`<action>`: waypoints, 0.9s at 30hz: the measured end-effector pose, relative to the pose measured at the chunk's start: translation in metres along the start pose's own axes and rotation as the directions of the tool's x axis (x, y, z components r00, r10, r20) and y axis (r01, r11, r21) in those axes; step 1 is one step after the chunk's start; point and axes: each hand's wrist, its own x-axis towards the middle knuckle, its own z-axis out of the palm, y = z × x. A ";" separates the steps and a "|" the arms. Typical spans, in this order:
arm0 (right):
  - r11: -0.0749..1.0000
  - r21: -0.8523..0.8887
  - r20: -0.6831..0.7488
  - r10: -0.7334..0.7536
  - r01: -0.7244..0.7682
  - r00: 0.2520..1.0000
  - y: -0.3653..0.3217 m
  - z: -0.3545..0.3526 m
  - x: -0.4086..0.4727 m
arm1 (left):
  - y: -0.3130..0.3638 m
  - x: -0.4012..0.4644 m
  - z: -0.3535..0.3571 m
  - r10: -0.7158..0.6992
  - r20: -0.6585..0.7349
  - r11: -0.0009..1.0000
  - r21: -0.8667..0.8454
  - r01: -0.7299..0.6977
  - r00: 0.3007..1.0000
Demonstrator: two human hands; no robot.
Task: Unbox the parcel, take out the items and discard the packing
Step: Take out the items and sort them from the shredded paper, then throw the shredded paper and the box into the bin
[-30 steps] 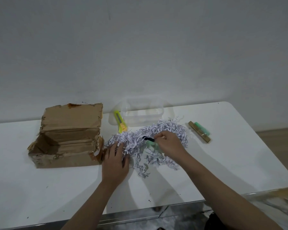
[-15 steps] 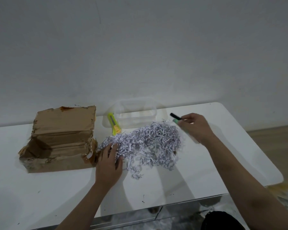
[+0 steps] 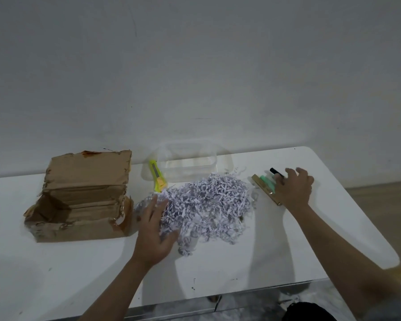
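Note:
An open, torn cardboard box [image 3: 79, 181] lies on the white table [image 3: 252, 262] at the left, and its inside looks empty. To its right is a heap of white shredded paper [image 3: 208, 205]. My left hand [image 3: 153, 230] rests flat on the heap's left edge with its fingers spread. At the right, my right hand [image 3: 293, 189] hovers with splayed fingers over a black-capped pen [image 3: 275, 171], a green highlighter [image 3: 266, 181] and a thin gold-brown stick [image 3: 262, 187]. These three lie side by side on the table, partly hidden by the fingers.
A yellow utility knife [image 3: 156, 179] lies behind the shredded paper, next to a clear plastic container [image 3: 190, 164] by the wall. The table's rounded right corner and front edge are close. Wooden floor shows at the far right.
My right hand drew the black-capped pen out of the shredded paper, carried it right and set it beside the highlighter, then spread its fingers. My left hand stayed on the paper.

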 end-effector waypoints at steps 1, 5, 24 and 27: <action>0.991 0.030 -0.072 -0.132 0.134 0.989 -0.006 0.001 -0.005 | 0.000 0.002 0.000 -0.011 -0.059 1.000 0.018 0.012 0.998; 0.848 0.281 0.144 -0.500 0.449 0.854 -0.045 0.005 -0.026 | 0.005 0.011 0.000 -0.107 -0.203 0.984 0.119 0.133 0.973; 0.836 0.402 0.416 -0.529 0.373 0.739 -0.060 0.051 -0.101 | 0.045 0.017 0.054 -0.342 0.039 0.929 -0.139 0.344 0.939; 0.835 0.437 0.299 -0.487 0.336 0.821 -0.074 0.062 -0.125 | 0.050 0.021 0.060 -0.370 0.043 0.904 -0.213 0.371 0.928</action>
